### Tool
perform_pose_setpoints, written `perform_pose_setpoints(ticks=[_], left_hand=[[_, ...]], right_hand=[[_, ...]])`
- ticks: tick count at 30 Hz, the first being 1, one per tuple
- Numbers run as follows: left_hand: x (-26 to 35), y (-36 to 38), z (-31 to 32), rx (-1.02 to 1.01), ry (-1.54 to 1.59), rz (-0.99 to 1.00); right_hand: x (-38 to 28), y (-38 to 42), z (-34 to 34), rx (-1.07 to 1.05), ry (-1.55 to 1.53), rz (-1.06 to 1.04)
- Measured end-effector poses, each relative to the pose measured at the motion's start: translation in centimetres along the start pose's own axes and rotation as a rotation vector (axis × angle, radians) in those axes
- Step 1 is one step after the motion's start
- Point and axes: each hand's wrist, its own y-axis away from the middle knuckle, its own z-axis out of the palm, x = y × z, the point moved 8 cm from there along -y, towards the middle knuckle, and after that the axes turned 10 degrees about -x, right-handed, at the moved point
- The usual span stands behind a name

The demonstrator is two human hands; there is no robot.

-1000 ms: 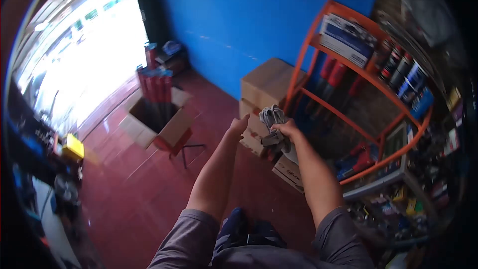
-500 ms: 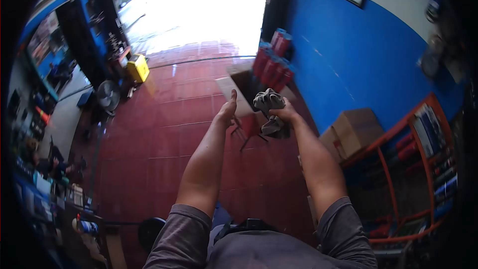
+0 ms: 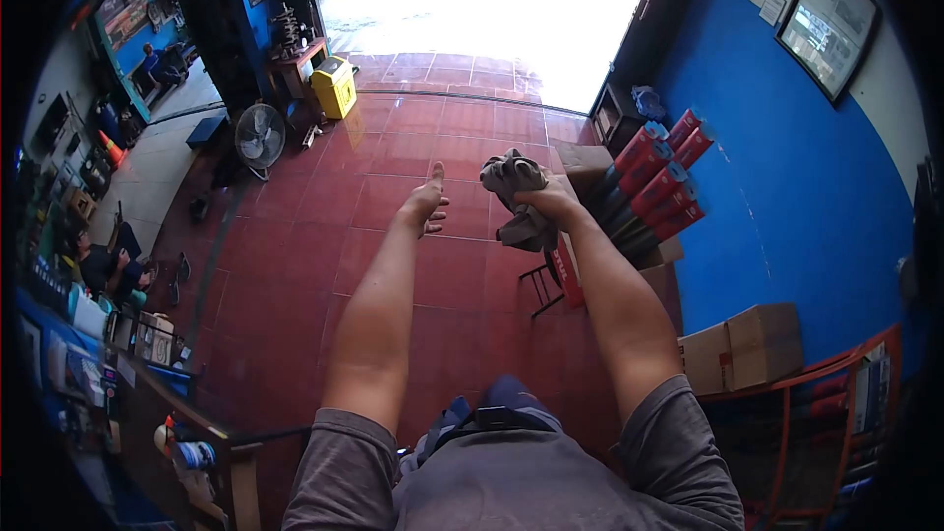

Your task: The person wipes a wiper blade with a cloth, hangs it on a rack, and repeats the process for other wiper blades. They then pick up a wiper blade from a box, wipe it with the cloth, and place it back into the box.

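A person's right hand [image 3: 553,205] holds a bunched grey rag [image 3: 516,199] at centre frame, fingers closed around its middle so the cloth hangs roughly upright, spilling above and below the fist. The left hand [image 3: 425,205], empty with fingers loosely open and thumb raised, hovers just left of the rag above the red floor [image 3: 295,275], a box of red tubes [image 3: 657,189] to the right.

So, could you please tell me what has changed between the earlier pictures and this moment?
The view has swung left, from the orange shelving and stacked cartons toward the open doorway; the box of red tubes now sits just beyond the hands. Nothing was picked up or released. The right hand still grips the bunched grey cloth, and the left hand stays open and empty beside it, both arms stretched forward.
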Motion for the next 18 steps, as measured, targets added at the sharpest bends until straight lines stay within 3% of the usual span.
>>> perform_pose_setpoints(ticks=[9, 18], left_hand=[[6.4, -16.2, -4.6, -0.072, -0.126, -0.071], [15.8, -32.5, -1.5, -0.210, -0.186, -0.113]], right_hand=[[0.1, -15.2, -5.7, 0.108, -0.132, 0.041], [-1.7, -25.4, -16.4, 0.290, -0.179, 0.082]])
